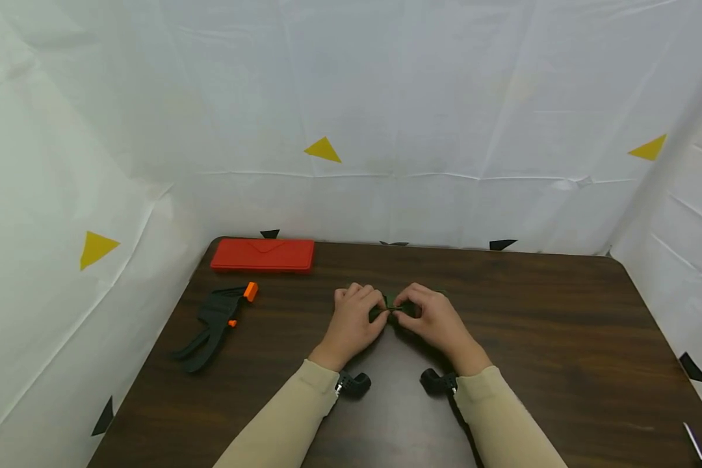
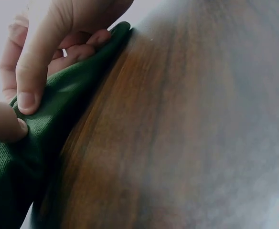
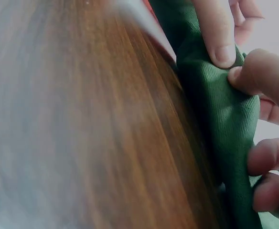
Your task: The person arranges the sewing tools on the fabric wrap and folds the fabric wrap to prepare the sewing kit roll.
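Note:
A dark green piece of woven cloth (image 1: 392,301) lies bunched at the middle of the table, mostly hidden by both hands in the head view. My left hand (image 1: 357,318) pinches its upper edge, thumb (image 2: 30,90) on the near face and fingers behind. Close beside it, my right hand (image 1: 435,320) pinches the same cloth (image 3: 225,109), with its thumb (image 3: 259,71) almost against the left one. Folds run down from the two thumbs, and the cloth's lower edge sits right at the tabletop.
To the left lies a black bar clamp (image 1: 213,325) with orange pads. A flat red case (image 1: 263,255) is behind it at the table's back left corner. A pen (image 1: 693,443) lies at the front right edge. White sheeting (image 1: 409,208) encloses the brown table (image 1: 561,338).

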Motion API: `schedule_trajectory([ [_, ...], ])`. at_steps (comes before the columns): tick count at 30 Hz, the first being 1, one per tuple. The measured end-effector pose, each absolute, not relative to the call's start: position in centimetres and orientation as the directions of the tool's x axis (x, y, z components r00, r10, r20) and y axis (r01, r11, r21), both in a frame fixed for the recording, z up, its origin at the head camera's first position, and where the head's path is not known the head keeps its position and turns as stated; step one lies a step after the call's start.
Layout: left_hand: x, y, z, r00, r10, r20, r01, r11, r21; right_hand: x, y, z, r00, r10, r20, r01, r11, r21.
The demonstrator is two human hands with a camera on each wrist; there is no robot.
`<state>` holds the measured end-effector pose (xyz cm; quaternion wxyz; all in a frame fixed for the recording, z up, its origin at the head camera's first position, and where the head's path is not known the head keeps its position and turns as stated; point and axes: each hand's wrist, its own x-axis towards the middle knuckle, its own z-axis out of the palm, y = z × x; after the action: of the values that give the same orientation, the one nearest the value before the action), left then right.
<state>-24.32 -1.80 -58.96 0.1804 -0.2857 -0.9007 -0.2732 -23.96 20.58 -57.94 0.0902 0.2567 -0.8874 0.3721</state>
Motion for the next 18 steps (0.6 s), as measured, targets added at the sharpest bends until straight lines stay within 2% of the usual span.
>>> schedule_trajectory([
  [7, -24.23, -1.7, -59.06, -0.783, 0.426, 0.454, 0.603, 0.7, 0.382, -23.8, 20.21, -57.95, -0.846, -0.384, 0.37, -0.533, 0.618, -0.578],
  [18, -24.07, -1.46, -59.07, -0.768, 0.377, 0.518, 0.598, 0.713, 0.367, -23.75, 19.62, -57.82, -0.833, -0.405, 0.378, -0.553, 0.641, -0.531],
])
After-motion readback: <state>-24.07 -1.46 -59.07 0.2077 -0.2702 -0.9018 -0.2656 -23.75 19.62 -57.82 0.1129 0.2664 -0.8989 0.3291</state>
